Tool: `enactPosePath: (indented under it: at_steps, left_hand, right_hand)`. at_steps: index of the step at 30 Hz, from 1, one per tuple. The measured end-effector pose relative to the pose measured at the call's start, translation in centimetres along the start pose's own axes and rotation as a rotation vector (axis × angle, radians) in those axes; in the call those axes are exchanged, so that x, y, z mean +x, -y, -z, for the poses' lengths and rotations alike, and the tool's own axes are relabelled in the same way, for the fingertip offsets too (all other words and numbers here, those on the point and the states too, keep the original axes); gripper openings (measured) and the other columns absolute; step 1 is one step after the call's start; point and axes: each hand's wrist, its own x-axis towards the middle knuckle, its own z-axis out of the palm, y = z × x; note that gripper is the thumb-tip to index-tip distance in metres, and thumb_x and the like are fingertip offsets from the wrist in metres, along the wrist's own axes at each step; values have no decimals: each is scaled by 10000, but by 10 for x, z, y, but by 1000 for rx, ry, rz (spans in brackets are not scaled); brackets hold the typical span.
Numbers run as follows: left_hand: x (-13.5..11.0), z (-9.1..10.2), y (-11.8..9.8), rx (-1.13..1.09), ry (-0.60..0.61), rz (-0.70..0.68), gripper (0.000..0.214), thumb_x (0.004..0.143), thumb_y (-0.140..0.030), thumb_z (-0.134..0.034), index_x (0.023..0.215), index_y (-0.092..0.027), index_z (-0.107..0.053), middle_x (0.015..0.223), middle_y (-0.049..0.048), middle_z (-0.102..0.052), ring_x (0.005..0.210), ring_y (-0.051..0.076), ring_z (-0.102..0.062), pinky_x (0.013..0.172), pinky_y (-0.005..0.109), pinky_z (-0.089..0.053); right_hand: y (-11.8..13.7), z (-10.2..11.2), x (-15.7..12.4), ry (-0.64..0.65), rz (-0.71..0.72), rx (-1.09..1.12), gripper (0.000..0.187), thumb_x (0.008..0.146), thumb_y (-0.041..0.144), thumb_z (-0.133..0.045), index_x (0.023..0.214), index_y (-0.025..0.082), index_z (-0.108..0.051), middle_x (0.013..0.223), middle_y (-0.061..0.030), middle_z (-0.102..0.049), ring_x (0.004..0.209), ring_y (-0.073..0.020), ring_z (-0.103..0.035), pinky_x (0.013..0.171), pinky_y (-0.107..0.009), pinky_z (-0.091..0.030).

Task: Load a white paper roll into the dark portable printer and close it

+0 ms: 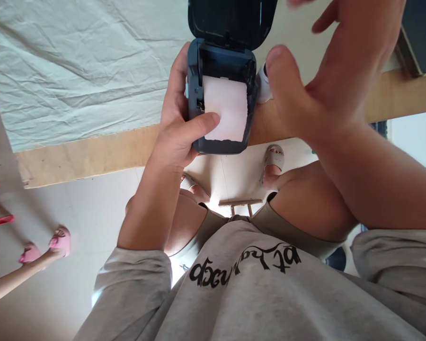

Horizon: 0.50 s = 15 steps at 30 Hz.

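My left hand (pixel 182 113) is wrapped round a small dark blue thermal printer (pixel 220 147) at the top middle. Its black lid (pixel 230 21) stands open, tipped away from me. Inside lies a white paper roll (pixel 229 102) with a ragged front edge, and my left thumb presses on the paper. To the right of the printer my right hand (pixel 315 90) is raised, thumb and fingers apart, holding nothing I can see. Its fingertips are partly cut off by the top edge. Beside the right thumb sits a small white thing with a dark spot (pixel 264 87), partly hidden.
A pale wrinkled cloth (pixel 81 71) covers the table's left part, with a bare wooden edge (pixel 92 154) in front. A dark flat object (pixel 421 35) lies at the top right. Another person's feet in pink slippers (pixel 61 239) and a red frame (pixel 0 221) show at lower left.
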Motion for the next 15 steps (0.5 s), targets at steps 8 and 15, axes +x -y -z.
enactPosePath:
  at_steps: [8, 15]
  left_hand:
    - [-2, 4, 0, 11, 8, 15, 629, 589, -262, -723, 1157, -313, -459, 1173, 21, -528, 1099, 313, -495, 833, 369, -449]
    - [-2, -4, 3, -51, 7, -48, 601, 576, -281, -724, 1119, -292, -466, 1075, 26, -566, 1126, 295, -485, 873, 366, -448]
  right_hand:
    - [-11, -6, 5, -177, 124, 136, 161, 832, 260, -412, 911, 140, -487, 891, 0, -591, 880, -127, -591, 741, -289, -404]
    - [-3, -3, 3, 55, 159, -147, 363, 802, 381, -437, 986, 100, -576, 973, -49, -594, 944, -179, -537, 882, -363, -409]
